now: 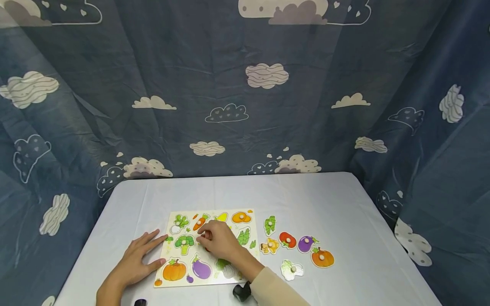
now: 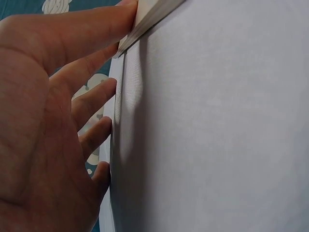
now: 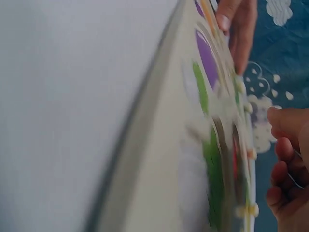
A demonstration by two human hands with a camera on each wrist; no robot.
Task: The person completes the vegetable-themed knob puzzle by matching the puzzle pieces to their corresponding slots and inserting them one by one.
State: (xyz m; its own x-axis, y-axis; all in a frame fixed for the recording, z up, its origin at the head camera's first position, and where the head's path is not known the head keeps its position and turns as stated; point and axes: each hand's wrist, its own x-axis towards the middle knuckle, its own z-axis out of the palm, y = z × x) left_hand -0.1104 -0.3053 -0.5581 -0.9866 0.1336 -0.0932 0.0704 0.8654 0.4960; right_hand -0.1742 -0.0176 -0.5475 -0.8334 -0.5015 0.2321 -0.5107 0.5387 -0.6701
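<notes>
Right hand [image 1: 220, 242]: fingers bent over the board; whether anything is pinched cannot be told.
White rectangular vegetable-printed board [image 1: 173, 252]: laid below those fingers.
Left hand [image 1: 134, 257]: fingers spread, board's left edge touched.
Red knobbed tomato piece [image 1: 287, 240]: set right of the board, right hand nearer.

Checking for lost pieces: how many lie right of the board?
6: green piece farthest back; yellow piece, red piece, purple piece, orange piece left to right; white-green piece nearest the front. Sleeve may hide others.

White-covered table [image 1: 325, 195], dark blue curtain [image 1: 172, 55] behind it, printed with pale clouds [image 1: 266, 75]
</notes>
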